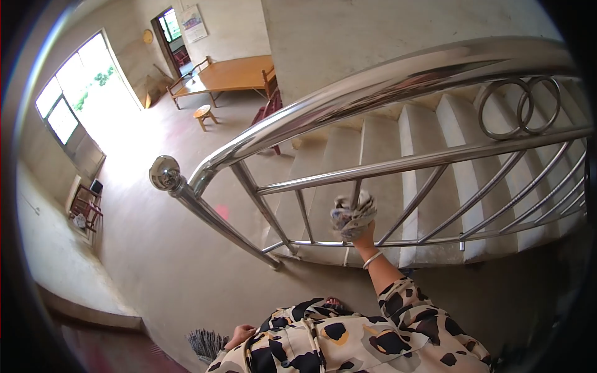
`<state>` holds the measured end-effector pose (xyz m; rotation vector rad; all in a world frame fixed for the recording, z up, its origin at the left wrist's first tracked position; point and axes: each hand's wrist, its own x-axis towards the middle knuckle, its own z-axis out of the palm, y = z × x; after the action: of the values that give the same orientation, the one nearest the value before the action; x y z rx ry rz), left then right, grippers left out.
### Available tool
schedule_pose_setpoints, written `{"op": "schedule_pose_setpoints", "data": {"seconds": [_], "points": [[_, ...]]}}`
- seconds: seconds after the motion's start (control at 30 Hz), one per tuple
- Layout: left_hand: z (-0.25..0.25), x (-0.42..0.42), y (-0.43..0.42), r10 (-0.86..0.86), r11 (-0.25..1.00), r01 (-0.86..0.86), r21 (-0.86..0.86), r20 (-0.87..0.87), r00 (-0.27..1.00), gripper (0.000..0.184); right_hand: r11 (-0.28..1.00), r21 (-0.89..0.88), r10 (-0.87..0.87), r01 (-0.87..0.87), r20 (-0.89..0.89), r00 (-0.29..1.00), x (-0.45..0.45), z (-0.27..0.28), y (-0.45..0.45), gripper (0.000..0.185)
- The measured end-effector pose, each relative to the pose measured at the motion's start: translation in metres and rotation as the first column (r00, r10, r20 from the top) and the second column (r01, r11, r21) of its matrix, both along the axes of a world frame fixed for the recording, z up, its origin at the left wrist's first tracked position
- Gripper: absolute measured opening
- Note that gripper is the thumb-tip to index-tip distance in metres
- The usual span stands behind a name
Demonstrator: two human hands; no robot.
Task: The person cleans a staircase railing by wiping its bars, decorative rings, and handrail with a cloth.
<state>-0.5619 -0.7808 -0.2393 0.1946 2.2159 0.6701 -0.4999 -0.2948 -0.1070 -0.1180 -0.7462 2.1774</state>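
Note:
My right hand [365, 236] is closed on a crumpled, patterned grey cloth [349, 217]. The cloth is wrapped around a thin upright bar [356, 191] of the shiny metal stair railing [323, 179], and it hides most of my fingers. A bracelet [372, 260] circles that wrist. Low in the view, my left hand [240, 336] is close to my body, beside the patterned shirt [336, 342]. Its fingers are mostly hidden. Just left of it shows a grey bristly brush or broom head [208, 344]; whether the hand touches it cannot be made out.
Concrete steps [379, 155] rise to the right behind the railing. Its end post has a round metal ball [165, 173]. Farther off stand a small wooden stool [204, 114], a wooden bed [233, 73] and a chair [88, 211] by the left wall. A bright doorway [102, 78] opens at upper left.

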Motion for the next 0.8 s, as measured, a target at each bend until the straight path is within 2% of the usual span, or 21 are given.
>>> {"op": "schedule_pose_setpoints", "data": {"seconds": [0.07, 0.1, 0.13, 0.17, 0.2, 0.23, 0.27, 0.3, 0.33, 0.4, 0.47, 0.5, 0.53, 0.57, 0.63, 0.67, 0.7, 0.73, 0.77, 0.8], "points": [[-0.039, 0.004, -0.032, -0.019, 0.998, 0.018, -0.058, -0.003, 1.0, 0.029, 0.906, -0.326, 0.205, -0.27, -0.219, 0.954, 0.002, -0.055, 0.013, 0.025], [-0.055, 0.007, -0.049, -0.018, 0.995, 0.018, -0.093, 0.009, 1.0, 0.029, 0.903, -0.328, 0.213, -0.279, -0.223, 0.951, 0.003, -0.083, 0.019, 0.025], [-0.066, 0.01, -0.064, -0.011, 0.992, 0.013, -0.124, 0.02, 1.0, 0.029, 0.907, -0.328, 0.237, -0.265, -0.123, 0.964, 0.002, -0.109, 0.026, 0.02], [-0.072, 0.012, -0.075, -0.004, 0.988, 0.008, -0.152, 0.029, 1.0, 0.029, 0.911, -0.327, 0.258, -0.25, -0.022, 0.966, 0.0, -0.115, 0.026, 0.015], [-0.078, 0.014, -0.085, 0.003, 0.985, 0.004, -0.172, 0.038, 0.999, 0.029, 0.909, -0.329, 0.262, -0.257, -0.028, 0.965, -0.001, -0.12, 0.026, 0.015], [-0.08, 0.012, -0.09, 0.006, 0.983, 0.001, -0.186, 0.037, 0.999, 0.029, 0.986, -0.005, 0.154, -0.166, 0.402, 0.903, 0.0, -0.121, 0.027, 0.013], [-0.084, 0.01, -0.092, 0.001, 0.981, 0.008, -0.194, 0.045, 0.999, 0.029, 0.922, 0.336, -0.111, -0.194, 0.706, 0.699, 0.001, -0.118, 0.028, 0.012], [-0.089, 0.008, -0.093, -0.005, 0.98, 0.013, -0.199, 0.04, 0.999, 0.03, 0.947, 0.257, -0.023, -0.192, 0.653, 0.757, -0.002, -0.123, 0.033, 0.016], [-0.092, 0.007, -0.093, -0.016, 0.979, 0.023, -0.202, 0.038, 0.999, 0.03, 0.945, 0.264, -0.026, -0.194, 0.652, 0.758, 0.0, -0.107, 0.031, 0.016], [-0.097, 0.004, -0.086, -0.051, 0.979, 0.055, -0.199, 0.027, 0.998, 0.03, 1.0, 0.008, 0.022, -0.03, 0.48, 0.877, 0.002, -0.048, 0.02, 0.018], [-0.096, 0.003, -0.072, -0.115, 0.974, 0.115, -0.193, 0.015, 0.993, 0.03, 0.987, 0.155, 0.004, -0.038, 0.21, 0.978, -0.004, -0.018, 0.032, 0.017], [-0.093, 0.003, -0.065, -0.134, 0.973, 0.135, -0.186, 0.017, 0.991, 0.03, 0.977, 0.209, 0.014, -0.048, 0.163, 0.986, 0.004, 0.046, 0.021, 0.018], [-0.081, 0.002, -0.051, -0.144, 0.978, 0.149, -0.144, 0.045, 0.989, 0.03, 0.703, 0.711, -0.307, -0.017, 0.325, 0.895, 0.017, 0.092, 0.011, 0.019], [-0.077, 0.002, -0.046, -0.148, 0.976, 0.155, -0.15, 0.054, 0.988, 0.03, 0.686, 0.728, -0.319, 0.019, 0.277, 0.906, 0.016, 0.104, 0.017, 0.018], [-0.07, 0.0, -0.03, -0.09, 0.996, 0.09, -0.002, 0.004, 0.996, 0.03, 0.666, 0.744, -0.332, 0.058, 0.226, 0.916, 0.014, 0.098, 0.023, 0.017], [-0.048, -0.001, -0.013, -0.093, 0.996, 0.093, -0.001, 0.004, 0.996, 0.03, 0.353, 0.931, -0.603, 0.098, 0.146, 0.784, 0.01, 0.078, 0.025, 0.017], [-0.01, 0.0, 0.009, -0.032, 0.999, 0.033, -0.021, 0.05, 0.998, 0.029, -0.006, 0.999, -0.79, 0.044, -0.032, 0.612, 0.007, 0.061, 0.026, 0.018], [0.023, 0.002, 0.027, 0.034, 0.999, -0.03, -0.041, 0.093, 0.995, 0.028, -0.012, 0.999, -0.788, 0.047, -0.038, 0.614, 0.007, 0.052, 0.022, 0.018], [0.044, 0.006, 0.038, 0.071, 0.997, -0.072, 0.01, 0.091, 0.993, 0.027, 0.407, 0.91, -0.633, 0.076, 0.221, 0.742, 0.01, 0.04, 0.014, 0.016], [0.042, 0.008, 0.036, 0.08, 0.997, -0.081, 0.01, 0.093, 0.992, 0.027, 0.756, 0.655, -0.364, 0.022, 0.392, 0.845, 0.013, 0.026, 0.005, 0.017]]}}
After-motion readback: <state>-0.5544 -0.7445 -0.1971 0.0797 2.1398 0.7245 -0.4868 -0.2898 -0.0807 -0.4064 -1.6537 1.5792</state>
